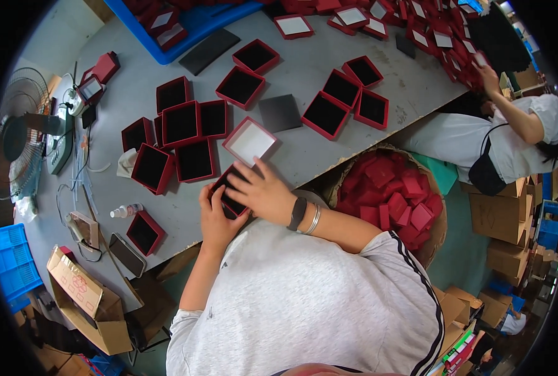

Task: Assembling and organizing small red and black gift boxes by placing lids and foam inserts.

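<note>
With our left hand (218, 220) we grasp a small red box (230, 205) with a dark inside, our fingers and thumb curled about its near left side, close against our grey shirt (316, 288) at the edge of the grey table (304, 160). We have our right hand (263, 193) laid over the same box from the other side, its fingers spread across the opening; whether they grip it or only press on it, we cannot tell, since the hand hides much of it. On our right wrist we wear a dark band (297, 214) and silvery bangles (314, 220). Just beyond our right hand lies a white-lined box (250, 140), with a flat black square (280, 113) near it. To the left we see a cluster of black-lined red boxes (181, 123), some overlapping, and farther right another group of four boxes (325, 116). A small bottle (126, 210) lies left of our hands, near a single open box (145, 232) and a phone (128, 255). Beside our right elbow, below the tabletop, we have a round bin (440, 235) heaped with red pieces (395, 194)
</note>
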The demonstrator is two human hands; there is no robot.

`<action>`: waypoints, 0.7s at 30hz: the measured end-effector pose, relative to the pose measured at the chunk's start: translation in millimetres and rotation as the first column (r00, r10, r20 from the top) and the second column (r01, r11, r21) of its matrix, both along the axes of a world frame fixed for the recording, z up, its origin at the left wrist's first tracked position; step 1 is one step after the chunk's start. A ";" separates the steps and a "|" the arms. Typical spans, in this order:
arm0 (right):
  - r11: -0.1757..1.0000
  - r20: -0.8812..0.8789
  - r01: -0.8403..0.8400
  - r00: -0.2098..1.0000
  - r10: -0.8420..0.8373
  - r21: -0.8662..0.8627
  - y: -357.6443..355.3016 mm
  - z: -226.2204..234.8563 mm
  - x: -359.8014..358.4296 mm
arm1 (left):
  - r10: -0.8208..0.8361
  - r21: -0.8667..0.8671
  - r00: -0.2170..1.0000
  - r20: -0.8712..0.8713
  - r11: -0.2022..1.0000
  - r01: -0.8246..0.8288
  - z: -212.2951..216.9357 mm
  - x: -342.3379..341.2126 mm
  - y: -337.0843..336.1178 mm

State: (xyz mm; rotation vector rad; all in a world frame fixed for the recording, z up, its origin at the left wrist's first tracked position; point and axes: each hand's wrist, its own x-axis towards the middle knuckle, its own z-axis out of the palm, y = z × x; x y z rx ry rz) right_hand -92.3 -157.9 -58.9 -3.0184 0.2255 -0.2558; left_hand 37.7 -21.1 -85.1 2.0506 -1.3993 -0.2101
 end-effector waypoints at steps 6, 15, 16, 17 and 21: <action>0.993 0.096 -0.088 0.992 0.080 0.082 13.4 -20.6 -2.4 | 0.007 -0.044 0.995 -0.095 0.999 -0.011 2.0 1.3 1.2; 0.998 -0.015 -0.059 0.998 0.059 -0.025 17.9 -12.3 12.3 | -0.017 -0.020 0.995 -0.098 1.000 0.015 1.7 0.6 3.3; 0.996 -0.017 -0.077 0.997 0.076 -0.043 16.9 -12.3 12.9 | -0.009 -0.015 0.996 -0.094 1.000 0.008 1.6 0.2 2.9; 0.996 -0.016 -0.081 0.997 0.081 -0.042 17.4 -13.2 12.3 | -0.005 -0.014 0.996 -0.092 1.000 0.003 1.8 -0.3 2.3; 0.999 0.066 -0.038 0.997 0.039 -0.020 21.4 -13.4 -1.0 | 0.029 -0.030 0.996 -0.084 0.999 -0.031 0.2 -2.6 0.7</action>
